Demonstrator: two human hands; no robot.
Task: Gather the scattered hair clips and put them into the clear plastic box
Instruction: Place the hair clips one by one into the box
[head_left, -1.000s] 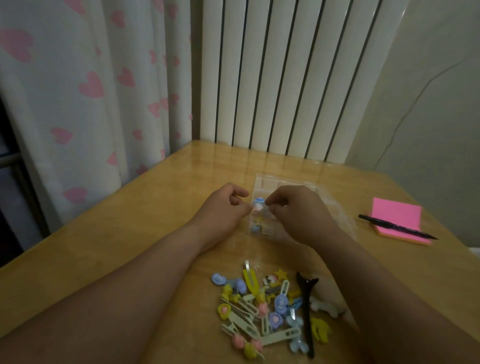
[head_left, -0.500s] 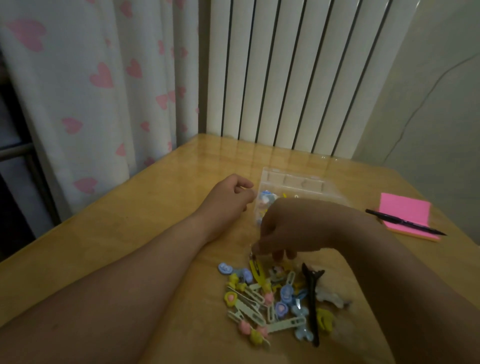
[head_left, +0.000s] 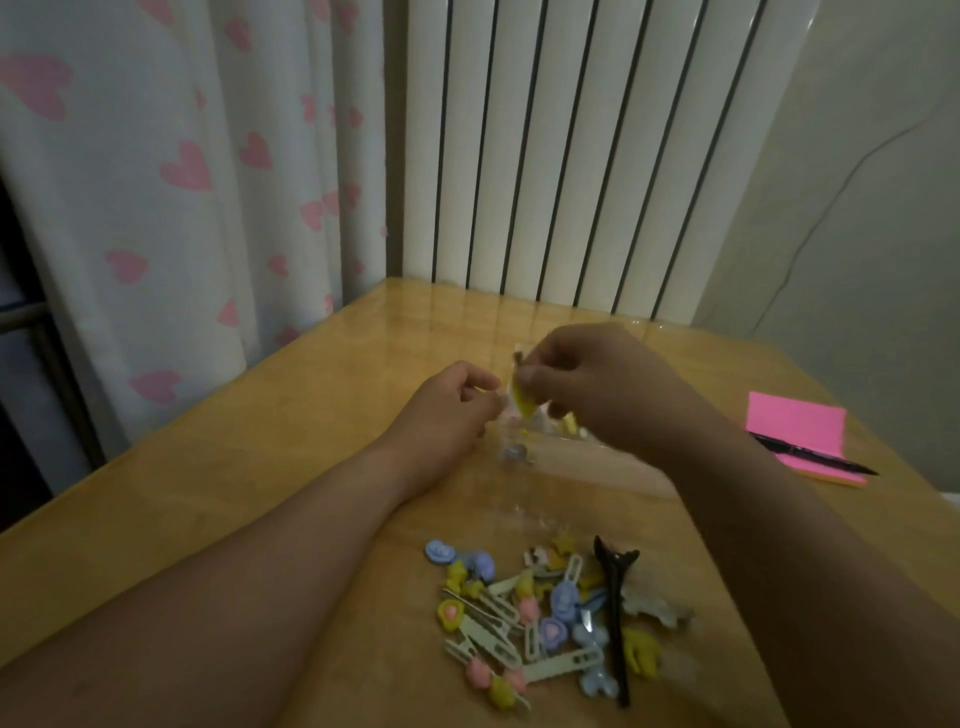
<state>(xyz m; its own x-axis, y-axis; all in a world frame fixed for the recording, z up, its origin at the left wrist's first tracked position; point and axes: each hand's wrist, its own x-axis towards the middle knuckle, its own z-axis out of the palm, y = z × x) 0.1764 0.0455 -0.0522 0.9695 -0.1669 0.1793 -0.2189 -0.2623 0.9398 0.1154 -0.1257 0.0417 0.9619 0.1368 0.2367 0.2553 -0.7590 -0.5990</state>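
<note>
A pile of several small hair clips (head_left: 540, 618), pastel blue, pink, yellow and white, lies on the wooden table near me, with a long black clip (head_left: 615, 597) at its right. My right hand (head_left: 597, 384) pinches a yellow hair clip (head_left: 522, 402) above the clear plastic box (head_left: 571, 467), which holds a few clips and is mostly hidden behind both hands. My left hand (head_left: 452, 405) rests curled at the box's left edge; whether it grips the box I cannot tell.
A pink sticky-note pad (head_left: 797, 434) with a black pen (head_left: 810, 454) across it lies at the table's right edge. A white radiator (head_left: 597, 156) stands behind the table, and a heart-print curtain (head_left: 182, 182) hangs at the left.
My right hand went down to the pile, picked a yellow clip and has risen with it to above the box. My left hand stayed by the box.
</note>
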